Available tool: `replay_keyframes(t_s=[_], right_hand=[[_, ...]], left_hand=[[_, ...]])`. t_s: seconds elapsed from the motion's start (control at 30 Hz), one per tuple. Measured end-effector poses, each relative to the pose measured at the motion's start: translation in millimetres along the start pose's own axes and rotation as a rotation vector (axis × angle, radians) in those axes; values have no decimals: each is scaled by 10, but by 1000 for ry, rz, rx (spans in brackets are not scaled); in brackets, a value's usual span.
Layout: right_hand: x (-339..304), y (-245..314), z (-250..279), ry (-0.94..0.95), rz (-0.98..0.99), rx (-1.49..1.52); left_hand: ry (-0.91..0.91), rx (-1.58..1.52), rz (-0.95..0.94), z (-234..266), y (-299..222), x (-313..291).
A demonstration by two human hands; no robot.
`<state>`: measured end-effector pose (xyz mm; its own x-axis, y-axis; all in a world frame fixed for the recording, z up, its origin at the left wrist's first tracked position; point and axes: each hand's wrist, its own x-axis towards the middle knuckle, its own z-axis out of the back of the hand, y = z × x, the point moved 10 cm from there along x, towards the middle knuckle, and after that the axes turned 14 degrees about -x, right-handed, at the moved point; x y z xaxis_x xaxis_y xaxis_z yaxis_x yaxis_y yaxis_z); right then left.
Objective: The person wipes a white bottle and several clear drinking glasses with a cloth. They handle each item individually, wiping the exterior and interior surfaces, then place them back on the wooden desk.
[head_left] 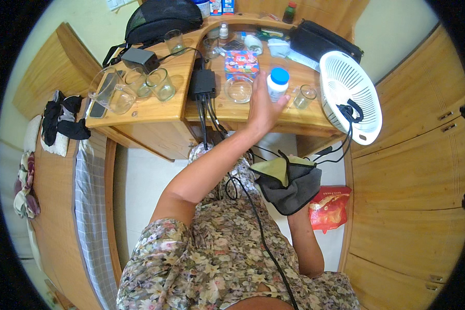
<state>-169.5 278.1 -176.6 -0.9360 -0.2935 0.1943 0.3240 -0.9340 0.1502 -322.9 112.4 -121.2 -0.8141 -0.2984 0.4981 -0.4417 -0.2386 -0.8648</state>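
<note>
Gripping a white bottle (277, 84), left hand (262, 106) fingers clamped — right hand hidden under cloth (289, 183).

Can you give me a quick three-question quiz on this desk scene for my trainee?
1. True or false: the left hand holds a white bottle with a blue cap above the wooden desk.
2. What does the right hand hold, below the desk edge? A) a drinking glass B) a grey and green cloth C) the white basket
3. Fill in: the white basket stands tilted at the desk's ____ end, as the person sees it.

Key: 1 true; 2 B, though the right hand itself is hidden under the cloth; 3 right.
</note>
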Motion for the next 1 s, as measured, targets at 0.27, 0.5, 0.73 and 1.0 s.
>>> replay_keyframes(t_s=[0.27, 0.5, 0.73, 1.0], right_hand=[[-15, -158, -278, -41, -270, 850], [81, -124, -388, 54, -265, 874], [161, 53, -437, 220, -353, 1248], [546, 441, 58, 97, -1, 247]], left_hand=[[-127, 182, -507, 1119, -1142, -425], [-369, 742, -434, 2007, -1136, -172], [-308, 873, -323, 2085, -854, -51], [-142, 330, -372, 1903, -1035, -291]])
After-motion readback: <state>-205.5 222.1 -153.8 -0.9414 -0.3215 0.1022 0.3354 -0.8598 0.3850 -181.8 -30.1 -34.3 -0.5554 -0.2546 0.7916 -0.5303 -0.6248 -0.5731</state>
